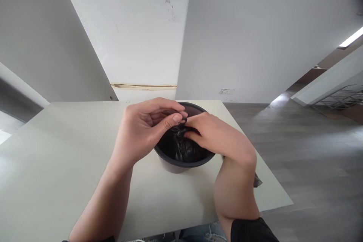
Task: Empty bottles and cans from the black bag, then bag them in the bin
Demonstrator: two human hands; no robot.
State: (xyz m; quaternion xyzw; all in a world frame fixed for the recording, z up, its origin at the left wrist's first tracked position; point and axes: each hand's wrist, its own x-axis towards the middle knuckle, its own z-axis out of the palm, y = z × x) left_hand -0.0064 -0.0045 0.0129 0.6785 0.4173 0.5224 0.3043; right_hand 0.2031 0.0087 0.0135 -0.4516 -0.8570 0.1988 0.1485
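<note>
A dark round bin stands on the pale table, its mouth facing up. Inside it lies a thin, crumpled black plastic bag, part of it drawn up toward the rim. My left hand is over the bin's left side, thumb and fingers pinching the bag's gathered top. From the right, my right hand reaches into the mouth, its thumb and fingers closed around the bag just below the left fingertips. Some of the right fingers are hidden by the bag and the left hand.
The pale table meets a wall panel at its far side. A dark, shiny scrap lies by my right forearm, partly covered. Grey flooring extends beyond the table's right edge, with a metal rack farther off.
</note>
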